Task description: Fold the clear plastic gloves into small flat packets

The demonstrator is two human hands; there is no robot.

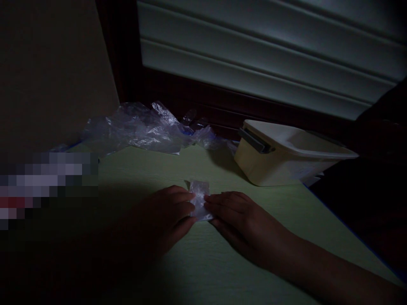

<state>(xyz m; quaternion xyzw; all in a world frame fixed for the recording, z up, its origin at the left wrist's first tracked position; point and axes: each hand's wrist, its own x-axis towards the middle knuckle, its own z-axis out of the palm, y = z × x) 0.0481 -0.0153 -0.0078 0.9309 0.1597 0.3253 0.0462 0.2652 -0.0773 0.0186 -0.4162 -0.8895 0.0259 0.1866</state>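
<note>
A small, clear plastic bag, folded into a narrow rectangle, lies on the light green tabletop in the middle of the head view. My left hand holds its left edge, fingertips on the plastic and thumb at the near corner. On the other side, my right hand presses its closed fingers against the right edge, the thumb lower down by the near right corner. The scene is dim, so the left forearm is mostly lost in shadow.
Crumpled clear plastic bags are heaped along the table's back edge. A cream plastic bin with a grey handle stands tilted-looking at the back right. Behind the table is a slatted panel. A blurred patch covers the left edge.
</note>
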